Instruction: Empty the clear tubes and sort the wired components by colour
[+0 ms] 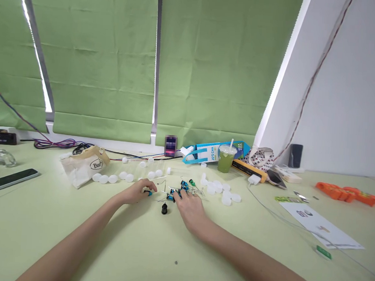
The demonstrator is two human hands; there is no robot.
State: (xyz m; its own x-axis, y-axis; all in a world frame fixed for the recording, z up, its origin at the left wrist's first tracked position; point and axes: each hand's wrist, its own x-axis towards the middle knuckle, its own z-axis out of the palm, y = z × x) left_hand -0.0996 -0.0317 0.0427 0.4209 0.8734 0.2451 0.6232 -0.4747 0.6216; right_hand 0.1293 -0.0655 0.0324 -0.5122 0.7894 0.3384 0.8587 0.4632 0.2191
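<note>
My left hand (137,192) rests on the pale green table (71,235), its fingers curled round a small blue capacitor (149,193). My right hand (191,206) lies just to the right, with its fingertips on a small pile of blue capacitors (184,185) with thin wire legs. A single black capacitor (164,208) stands between my two hands. A green LED (192,182) lies beyond the pile. Whether my right fingers grip a part is hidden by the pile.
White bottle caps (112,178) and more white caps (226,198) lie either side of the pile. Behind stand a paper bag (84,165), a green drink cup (226,158), a blue carton (206,152), a phone (276,178), orange tools (347,193) and printed paper (321,224).
</note>
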